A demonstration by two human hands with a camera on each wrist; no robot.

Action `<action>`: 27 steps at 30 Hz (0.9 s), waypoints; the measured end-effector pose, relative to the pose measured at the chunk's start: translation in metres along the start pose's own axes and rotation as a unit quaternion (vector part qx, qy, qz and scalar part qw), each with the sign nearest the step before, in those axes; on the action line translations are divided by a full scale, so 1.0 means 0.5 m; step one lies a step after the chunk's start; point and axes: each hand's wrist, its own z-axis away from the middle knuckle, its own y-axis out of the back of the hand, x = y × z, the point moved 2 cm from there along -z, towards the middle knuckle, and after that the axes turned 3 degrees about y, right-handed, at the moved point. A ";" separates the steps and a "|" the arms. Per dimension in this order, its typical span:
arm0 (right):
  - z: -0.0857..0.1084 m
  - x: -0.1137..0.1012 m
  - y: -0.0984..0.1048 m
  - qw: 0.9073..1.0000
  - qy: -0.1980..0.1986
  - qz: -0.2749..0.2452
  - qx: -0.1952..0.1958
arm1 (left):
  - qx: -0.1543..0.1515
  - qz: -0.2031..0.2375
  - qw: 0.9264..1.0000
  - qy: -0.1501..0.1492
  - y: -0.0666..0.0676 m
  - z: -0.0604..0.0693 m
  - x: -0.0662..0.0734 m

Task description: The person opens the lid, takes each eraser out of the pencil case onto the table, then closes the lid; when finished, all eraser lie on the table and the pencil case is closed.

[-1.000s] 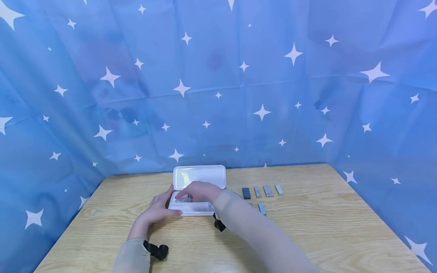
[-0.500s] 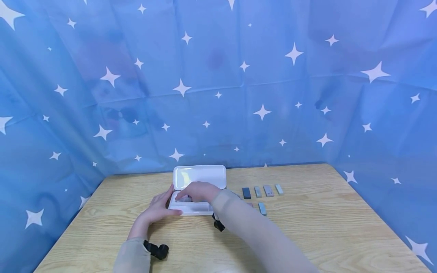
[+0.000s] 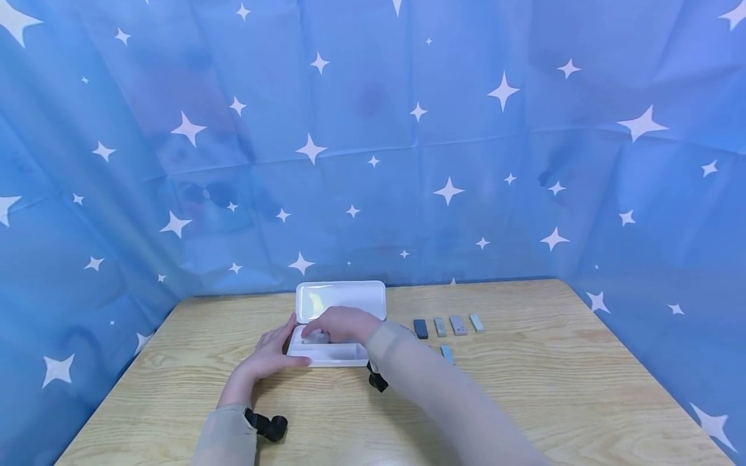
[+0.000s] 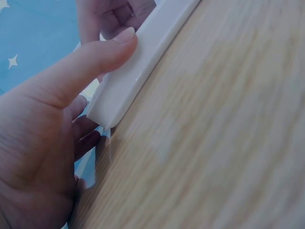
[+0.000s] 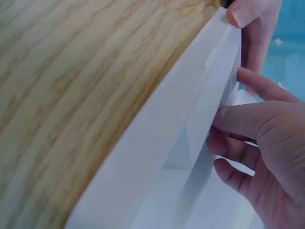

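A white lidded case [image 3: 332, 355] lies on the table with its lid [image 3: 361, 298] raised at the back. My left hand [image 3: 269, 355] grips the case's left end, its thumb along the front edge and fingers round the far side, as the left wrist view [image 4: 52, 129] also shows. Inside the back compartment my right hand [image 3: 344, 325] has its index finger and thumb at both ends of a small pale block [image 3: 316, 338]. The right wrist view shows this hand [image 5: 267, 138] from beside the case wall, with the block mostly hidden by the fingers.
Right of the case, small blocks stand in a row: a dark one [image 3: 421, 329], a grey one [image 3: 440, 327], a speckled one [image 3: 458, 325] and a pale green one [image 3: 476, 323]. A light blue block [image 3: 447, 353] lies nearer, partly behind the right sleeve. A starry curtain backs the table.
My right hand stays in the case with only a slight shift of its fingers and wrist; the block between them shows a little paler. The left hand keeps its place.
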 end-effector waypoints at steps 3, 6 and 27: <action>0.005 0.003 0.007 1.000 0.003 0.003 0.003 | 0.001 0.001 1.000 -0.001 0.001 0.001 0.002; 0.009 0.009 0.013 1.000 0.004 0.004 0.004 | 0.000 0.001 1.000 0.003 0.002 0.003 0.005; 0.059 0.032 0.037 0.999 0.031 -0.011 0.019 | 0.001 -0.009 1.000 0.008 0.001 0.002 0.005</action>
